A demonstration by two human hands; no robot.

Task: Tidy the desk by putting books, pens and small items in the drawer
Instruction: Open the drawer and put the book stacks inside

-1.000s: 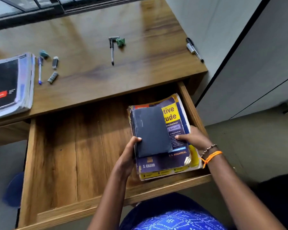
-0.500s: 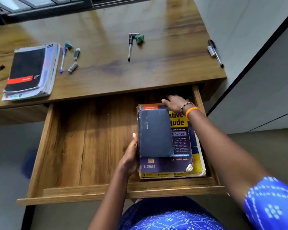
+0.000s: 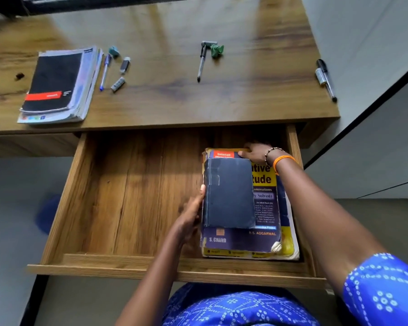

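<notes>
Wood-grain desk (image 3: 174,95) fills the upper half of the frame, daylight glaring pale across its top. A dark window frame (image 3: 85,3) runs along the top edge. Pale grey wall (image 3: 363,31) upper right, a cabinet front (image 3: 375,156) with black edging right, dull grey floor (image 3: 7,220) lower left.

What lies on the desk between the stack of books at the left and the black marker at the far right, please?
In the head view, between the book stack and the black marker lie a blue pen, small items beside it, then a grey pen with a green scrap.
</notes>
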